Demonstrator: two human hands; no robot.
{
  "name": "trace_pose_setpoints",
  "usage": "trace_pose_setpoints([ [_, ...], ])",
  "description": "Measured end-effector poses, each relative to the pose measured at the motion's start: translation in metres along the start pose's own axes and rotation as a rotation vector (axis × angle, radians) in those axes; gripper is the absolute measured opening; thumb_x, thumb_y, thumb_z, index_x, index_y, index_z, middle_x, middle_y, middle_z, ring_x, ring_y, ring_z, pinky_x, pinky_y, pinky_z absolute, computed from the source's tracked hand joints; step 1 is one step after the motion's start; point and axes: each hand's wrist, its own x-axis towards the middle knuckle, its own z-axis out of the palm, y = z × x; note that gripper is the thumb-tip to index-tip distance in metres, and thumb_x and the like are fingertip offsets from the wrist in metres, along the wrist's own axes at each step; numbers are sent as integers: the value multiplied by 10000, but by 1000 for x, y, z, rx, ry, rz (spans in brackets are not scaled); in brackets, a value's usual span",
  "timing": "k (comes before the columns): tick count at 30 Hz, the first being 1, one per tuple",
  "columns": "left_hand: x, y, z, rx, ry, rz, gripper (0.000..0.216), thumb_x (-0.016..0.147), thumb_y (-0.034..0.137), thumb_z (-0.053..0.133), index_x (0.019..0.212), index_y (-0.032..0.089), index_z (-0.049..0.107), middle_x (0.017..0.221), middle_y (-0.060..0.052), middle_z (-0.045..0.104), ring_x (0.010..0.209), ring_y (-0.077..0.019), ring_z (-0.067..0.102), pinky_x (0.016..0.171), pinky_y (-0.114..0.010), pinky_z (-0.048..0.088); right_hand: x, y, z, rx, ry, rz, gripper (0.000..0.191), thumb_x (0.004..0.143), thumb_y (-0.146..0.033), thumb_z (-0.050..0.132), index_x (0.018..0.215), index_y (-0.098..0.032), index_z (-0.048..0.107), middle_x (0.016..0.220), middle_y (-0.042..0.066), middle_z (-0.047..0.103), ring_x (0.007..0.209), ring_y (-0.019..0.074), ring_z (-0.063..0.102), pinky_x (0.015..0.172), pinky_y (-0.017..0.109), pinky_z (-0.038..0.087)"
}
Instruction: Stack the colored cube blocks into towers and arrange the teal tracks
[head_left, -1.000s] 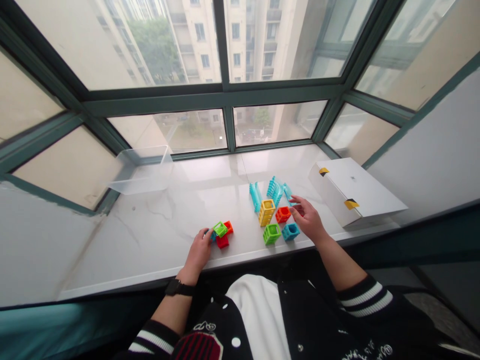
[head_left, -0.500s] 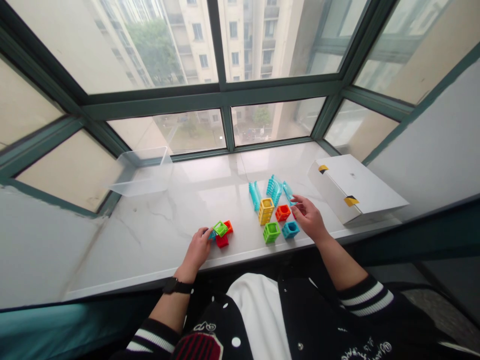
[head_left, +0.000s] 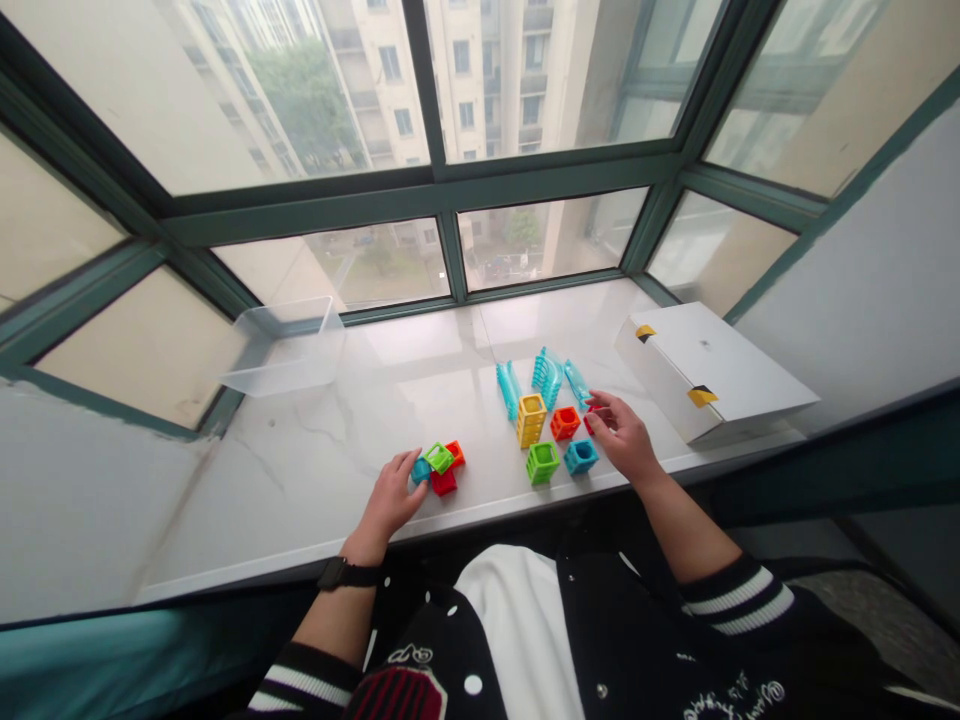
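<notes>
At the left cluster of toy blocks, my left hand [head_left: 391, 492] has its thumb and fingers apart around a blue block [head_left: 420, 471]; a firm grip is not visible. Against that block lie a green block [head_left: 439, 458], an orange-red block [head_left: 456, 453] and a red block [head_left: 444, 484]. My right hand [head_left: 621, 438] closes its thumb and fingers around another red block [head_left: 589, 424], mostly hidden by them. Beside it stand an orange block [head_left: 565, 424], a blue hollow block [head_left: 581, 458], a green hollow block [head_left: 541, 463] and a taller yellow block [head_left: 531, 420].
Behind the blocks lie translucent turquoise track pieces [head_left: 547, 378]. A clear plastic bin [head_left: 289, 372] stands at the back left of the marble sill [head_left: 360, 400]. On the right sits a white box [head_left: 727, 365] with yellow-black tabs. Windows close off the far side.
My left hand has opened and drawn slightly left, showing more of the blue block. My right hand has shifted very little, with more of the red block visible. The view has tilted slightly.
</notes>
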Motion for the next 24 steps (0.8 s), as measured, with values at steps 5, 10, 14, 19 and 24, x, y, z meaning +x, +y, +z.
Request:
trace_pose_setpoints([
  [5,7,24,5,-42,58,-39,639,889,502,685,1431,184,566,1394,-161,654,1299,-356,612,1149,-534,474,-1,-2,3,3,25,-10,416,988,-444,634,1365,-270,652,1220,99,740,916,238,741,838,442,657],
  [10,14,37,12,-64,116,-82,446,902,441,654,1286,213,642,1221,-130,732,1153,-337,684,1063,-510,531,-5,-3,5,-11,6,-32,414,987,-437,633,1361,-261,654,1198,98,741,895,229,735,861,442,648],
  [14,11,44,11,-119,134,-78,443,928,432,647,1322,230,619,1266,-116,718,1165,-308,688,1061,-477,536,-7,-4,3,-1,-2,-28,403,995,-423,622,1364,-264,650,1193,93,738,912,226,732,870,435,646],
  [19,10,47,15,-247,136,-173,476,950,466,635,1361,232,591,1304,-119,688,1110,-266,721,975,-421,580,-8,-2,6,9,-5,-18,402,996,-424,625,1361,-257,650,1184,92,738,900,217,729,856,416,646],
  [24,14,44,18,-301,106,-255,483,965,489,599,1365,218,587,1336,-142,667,1107,-271,719,991,-440,562,-9,-1,8,13,-9,-13,412,998,-447,620,1359,-253,652,1200,99,740,930,227,737,879,427,647],
])
